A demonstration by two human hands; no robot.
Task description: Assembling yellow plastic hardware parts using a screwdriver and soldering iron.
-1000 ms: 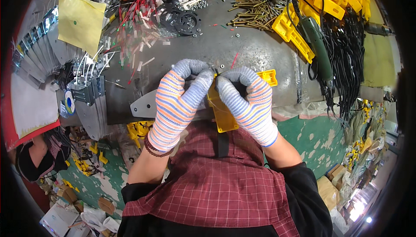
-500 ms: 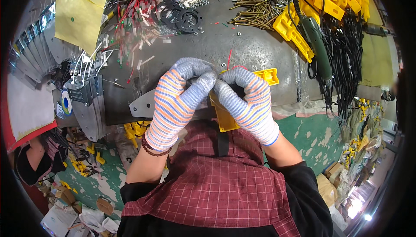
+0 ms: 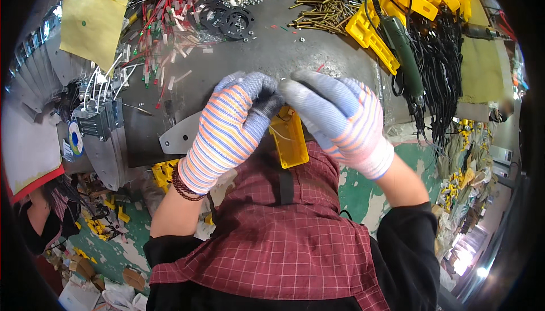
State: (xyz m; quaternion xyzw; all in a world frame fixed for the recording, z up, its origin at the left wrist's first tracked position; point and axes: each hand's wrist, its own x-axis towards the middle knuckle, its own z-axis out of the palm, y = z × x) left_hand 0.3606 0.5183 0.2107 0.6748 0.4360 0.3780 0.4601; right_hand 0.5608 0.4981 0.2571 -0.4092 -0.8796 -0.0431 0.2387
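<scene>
Bright, dark-rimmed (glare lower right)
</scene>
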